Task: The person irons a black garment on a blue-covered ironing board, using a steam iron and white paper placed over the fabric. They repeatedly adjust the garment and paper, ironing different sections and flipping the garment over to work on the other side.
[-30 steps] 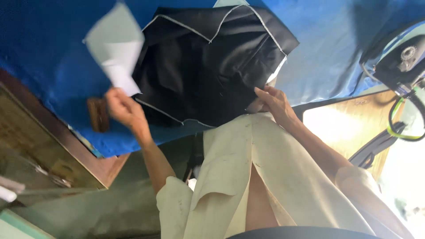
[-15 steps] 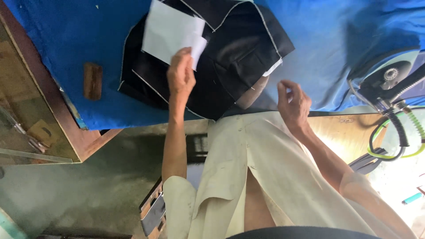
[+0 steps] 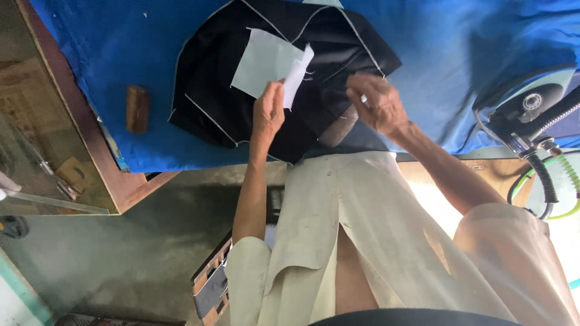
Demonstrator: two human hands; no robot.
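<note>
Holding pale paper piece [image 3: 266, 63] in left hand [image 3: 269, 111] over black garment [image 3: 260, 115].

The left hand [image 3: 269, 111] is stretched forward on a nearly straight, bare forearm, back of the hand up, fingertips pinched together at the far end. The right hand [image 3: 376, 102] sits close beside it, a little nearer the body, wrist bent inward, fingers curled loosely with the tips drawn toward the thumb. Both short pale sleeves end at the elbows. The two hands are apart, not touching.
</note>
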